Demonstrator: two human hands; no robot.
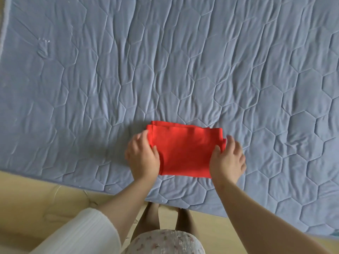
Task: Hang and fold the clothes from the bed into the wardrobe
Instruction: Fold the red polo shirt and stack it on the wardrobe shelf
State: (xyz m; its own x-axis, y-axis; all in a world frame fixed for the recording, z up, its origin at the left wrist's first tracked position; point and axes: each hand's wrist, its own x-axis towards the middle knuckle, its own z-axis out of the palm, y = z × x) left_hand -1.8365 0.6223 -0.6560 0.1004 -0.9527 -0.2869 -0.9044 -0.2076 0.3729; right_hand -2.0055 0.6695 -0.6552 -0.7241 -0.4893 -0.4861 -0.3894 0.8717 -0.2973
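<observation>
Your left hand (143, 155) grips the left edge of the folded red garment (185, 152), thumb on top and fingers curled at the side. Your right hand (227, 160) has its thumb on the right edge, but its fingers are blurred, so the grip cannot be told. The garment lies flat on the blue quilted bed cover (165, 61), near its front edge.

A folded garment (185, 153) lies flat on the bed (165, 61), close to its near edge and about midway along the part in view. The left hand (142, 158) holds the garment's left edge and the right hand (227, 162) its right edge, each with the thumb on top. The far side of the bed stretches out behind the garment. The floor (36, 195) lies before the near edge, where the person's legs (150, 215) stand just beside the bed.
</observation>
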